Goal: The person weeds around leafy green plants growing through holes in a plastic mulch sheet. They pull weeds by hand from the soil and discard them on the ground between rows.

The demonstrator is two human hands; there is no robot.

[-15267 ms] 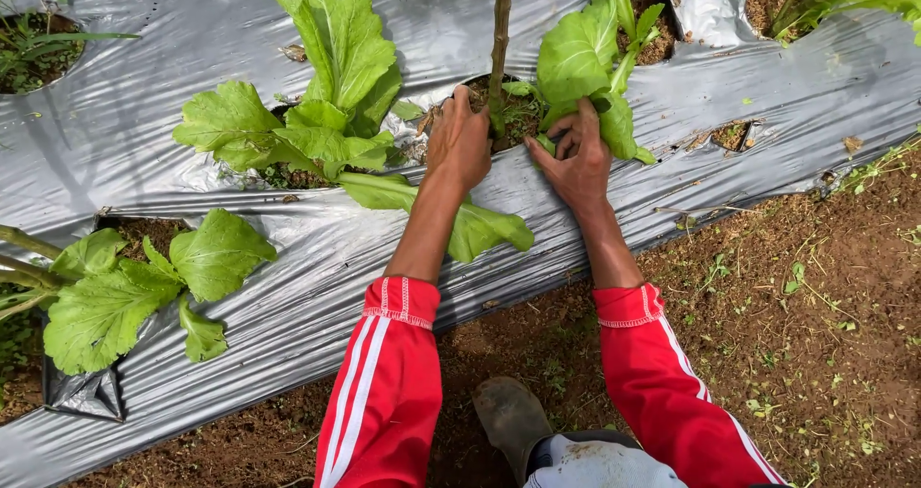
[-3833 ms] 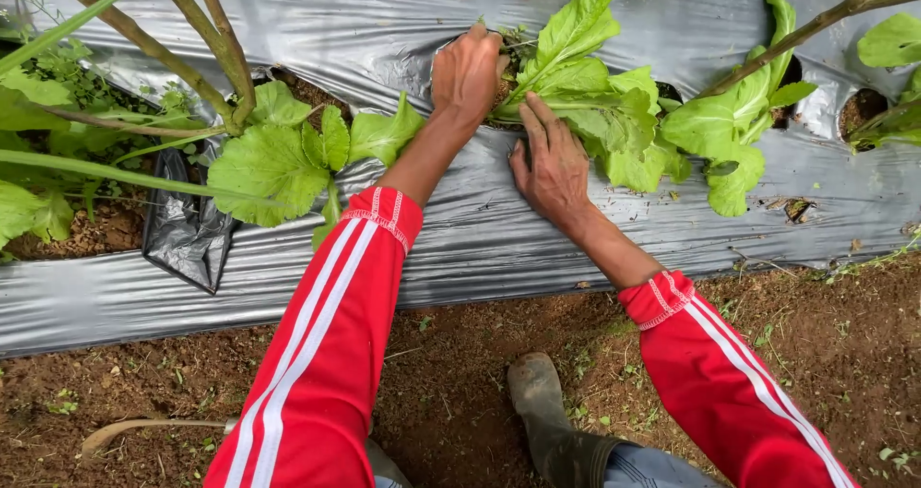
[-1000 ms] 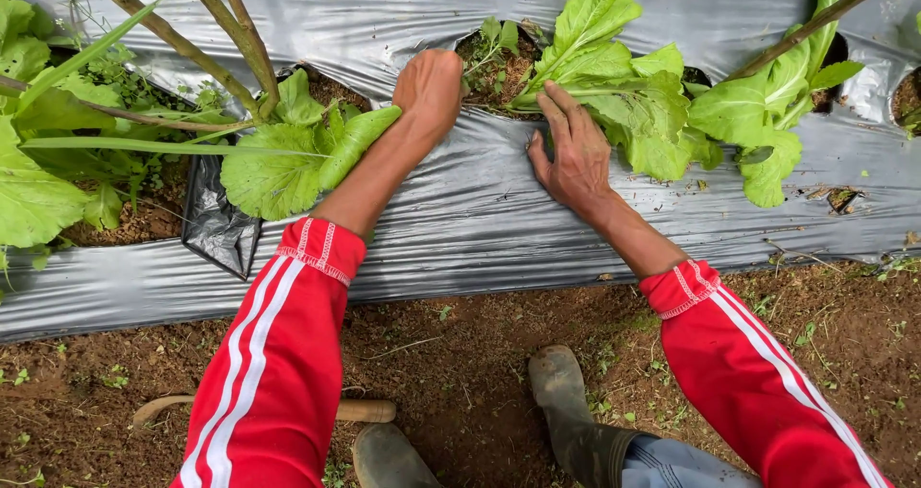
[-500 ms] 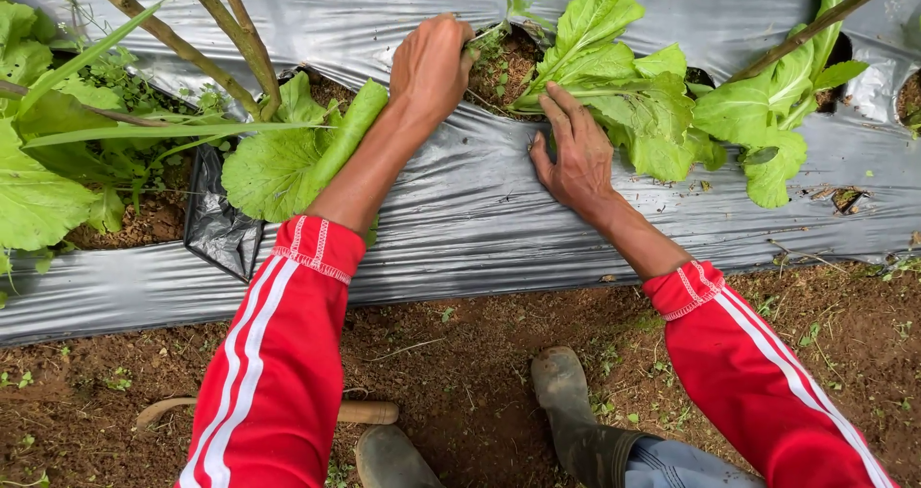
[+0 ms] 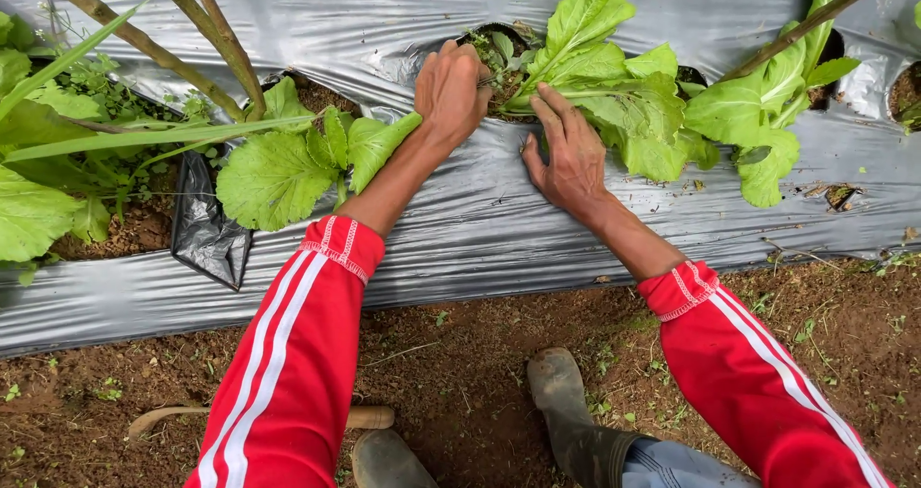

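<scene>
My left hand [image 5: 451, 90] reaches into a planting hole [image 5: 506, 66] cut in the silver plastic mulch [image 5: 460, 219], its fingers curled around small weeds [image 5: 499, 51] at the hole's left edge. My right hand [image 5: 568, 152] lies with fingers spread on the mulch just below the hole, fingertips at the base of a leafy green plant [image 5: 604, 75] that grows from it. Both arms wear red sleeves with white stripes.
Another leafy plant [image 5: 288, 157] grows from a hole at the left, beside woody stems [image 5: 192, 37] and a torn black flap [image 5: 206, 234]. More green plants [image 5: 767, 114] stand at the right. Bare brown soil [image 5: 480, 354], my boots [image 5: 566, 421] and a wooden handle [image 5: 369, 417] lie below.
My left hand went up to the hole's far edge, then came back down to its left side and closed on the weeds. My right hand stayed put.
</scene>
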